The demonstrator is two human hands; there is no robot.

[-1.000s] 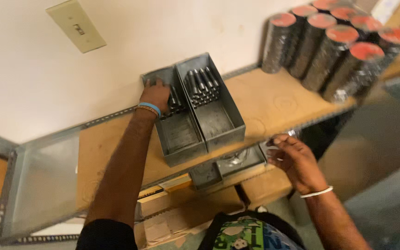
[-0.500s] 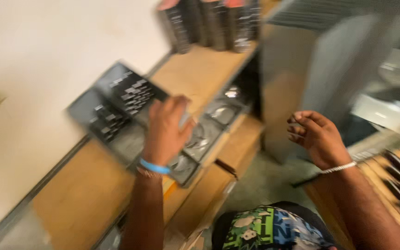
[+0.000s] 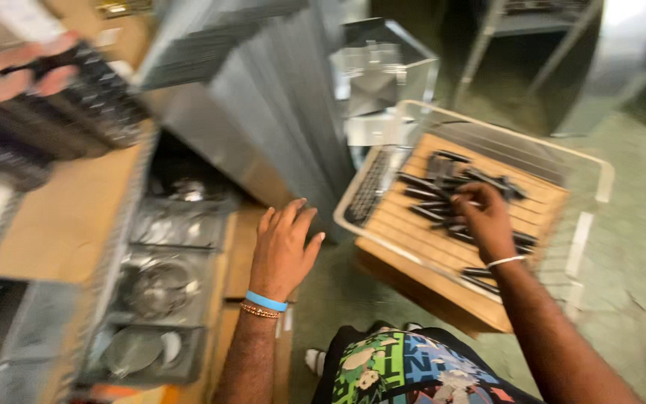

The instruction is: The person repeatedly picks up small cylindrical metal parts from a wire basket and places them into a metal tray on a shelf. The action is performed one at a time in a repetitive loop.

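My left hand [image 3: 285, 247] hovers with fingers spread above the edge of a lower wooden shelf [image 3: 242, 239] and holds nothing. My right hand [image 3: 484, 218] reaches out to a pile of dark, slim metal pieces [image 3: 443, 187] lying on a wooden slatted board [image 3: 413, 232] inside a wire-rimmed cart [image 3: 592, 161]. Its fingers curl down onto the pile, but blur hides whether they grip a piece.
Grey metal bins [image 3: 160, 288] with round shiny parts sit on the lower shelf at left. Dark rolls with reddish ends [image 3: 46, 105] stand on the upper shelf [image 3: 54, 224]. A stack of grey metal sheets [image 3: 263, 112] and a clear plastic box [image 3: 383, 67] stand behind the cart.
The view has swung right, away from the shelf. My left hand has come off the grey trays on the shelf. My right hand has moved out onto the dark pieces on the cart.
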